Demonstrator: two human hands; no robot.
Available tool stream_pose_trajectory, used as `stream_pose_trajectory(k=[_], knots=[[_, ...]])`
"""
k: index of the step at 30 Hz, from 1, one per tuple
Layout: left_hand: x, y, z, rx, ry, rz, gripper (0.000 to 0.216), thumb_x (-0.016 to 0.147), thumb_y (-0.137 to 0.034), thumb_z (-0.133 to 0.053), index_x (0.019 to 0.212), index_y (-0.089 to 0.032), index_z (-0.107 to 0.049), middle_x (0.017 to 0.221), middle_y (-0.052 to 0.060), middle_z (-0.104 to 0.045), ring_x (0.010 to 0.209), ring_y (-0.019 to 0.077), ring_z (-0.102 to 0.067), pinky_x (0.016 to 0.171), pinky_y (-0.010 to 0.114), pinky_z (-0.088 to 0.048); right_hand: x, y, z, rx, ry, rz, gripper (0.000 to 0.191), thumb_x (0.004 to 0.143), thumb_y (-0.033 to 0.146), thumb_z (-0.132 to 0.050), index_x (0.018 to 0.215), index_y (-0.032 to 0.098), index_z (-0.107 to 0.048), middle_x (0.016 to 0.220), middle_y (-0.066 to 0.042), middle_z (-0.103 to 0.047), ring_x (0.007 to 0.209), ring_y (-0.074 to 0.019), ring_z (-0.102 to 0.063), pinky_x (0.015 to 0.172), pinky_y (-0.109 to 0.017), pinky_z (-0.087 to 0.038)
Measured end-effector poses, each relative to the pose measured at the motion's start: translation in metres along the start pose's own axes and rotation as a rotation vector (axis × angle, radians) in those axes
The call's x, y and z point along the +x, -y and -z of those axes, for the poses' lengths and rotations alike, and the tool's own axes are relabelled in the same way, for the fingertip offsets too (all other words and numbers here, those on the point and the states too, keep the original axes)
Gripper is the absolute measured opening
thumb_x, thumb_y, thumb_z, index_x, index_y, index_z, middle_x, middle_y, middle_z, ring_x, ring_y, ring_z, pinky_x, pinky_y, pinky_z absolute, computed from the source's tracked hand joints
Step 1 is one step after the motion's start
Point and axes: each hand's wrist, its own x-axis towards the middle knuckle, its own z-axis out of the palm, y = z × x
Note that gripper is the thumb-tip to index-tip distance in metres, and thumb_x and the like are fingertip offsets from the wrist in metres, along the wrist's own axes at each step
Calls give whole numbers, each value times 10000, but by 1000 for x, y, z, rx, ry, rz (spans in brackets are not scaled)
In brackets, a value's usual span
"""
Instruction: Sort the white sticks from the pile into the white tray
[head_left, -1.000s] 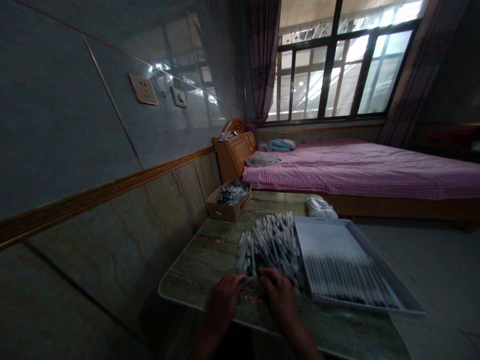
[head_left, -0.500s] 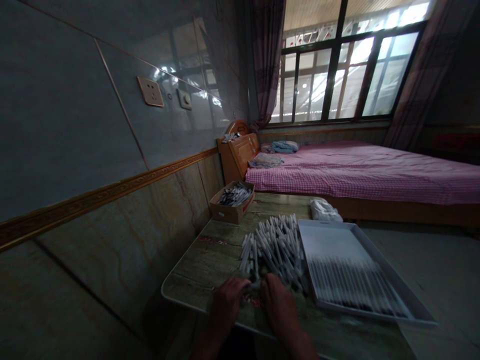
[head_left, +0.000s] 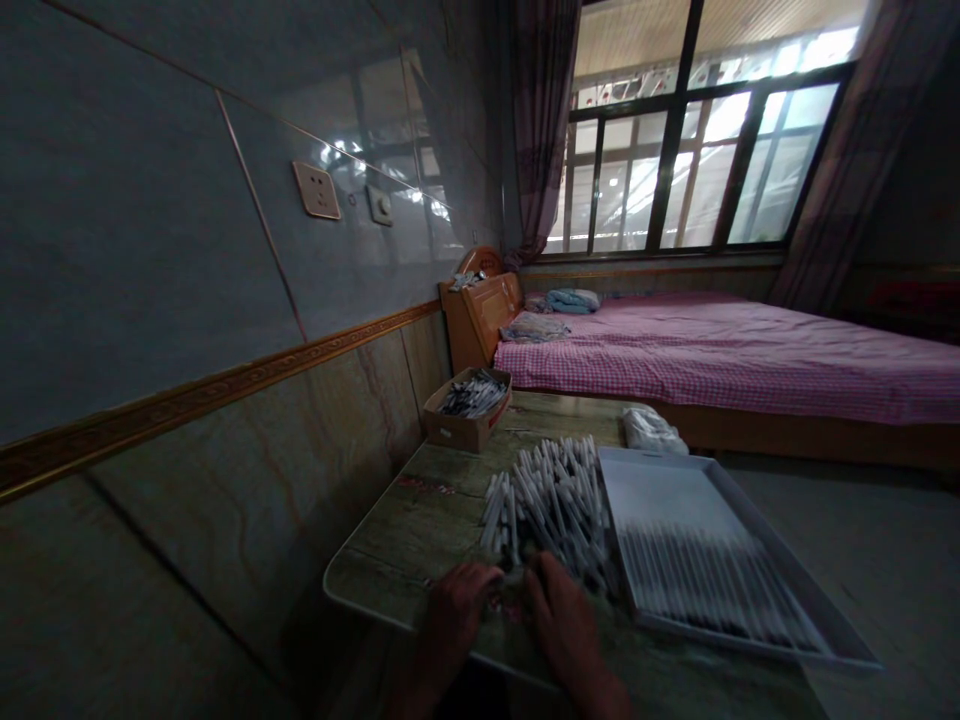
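My left hand (head_left: 459, 605) and my right hand (head_left: 561, 612) are close together over the table's near edge, fingers pinched. Between their fingertips runs a blurred pen (head_left: 513, 577), with an end at each hand. Just beyond lies a loose pile of white pens with dark ends (head_left: 551, 490). To the right of my right hand, a shallow white tray (head_left: 656, 480) holds a row of similar pens (head_left: 720, 580) laid side by side. Their fine detail is smeared.
The wood-patterned table (head_left: 390, 560) stands against a tiled wall. At its far left corner is a cardboard box (head_left: 465, 432) full of dark and white pens. A white plastic bag (head_left: 651, 428) lies behind the tray. A bed (head_left: 675, 350) with a pink checked cover stands beyond.
The view has shifted slightly, so the room appears a little lower and to the right. Both hands stay together at the same place, with only small finger movement.
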Motion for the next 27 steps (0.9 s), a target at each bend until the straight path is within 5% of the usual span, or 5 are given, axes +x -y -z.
stream_pose_trajectory(k=[8,27], knots=[[0,0,0,5,20,27,332,900,-59,-444,989,-234,-711,889,18,-783,801,171,-729,736,267,-580,2,-2,-1,-37,28,4,415,997,418,-306,755,245,-595,694,-19,-676,629,-153,-646,572,-236,-372],[3,-8,6,7,89,115,326,852,-29,-503,985,-248,-705,884,5,-768,834,164,-714,758,253,-550,1,-10,-5,-33,32,69,377,974,451,-358,744,260,-589,685,-12,-676,604,-171,-641,552,-251,-391]])
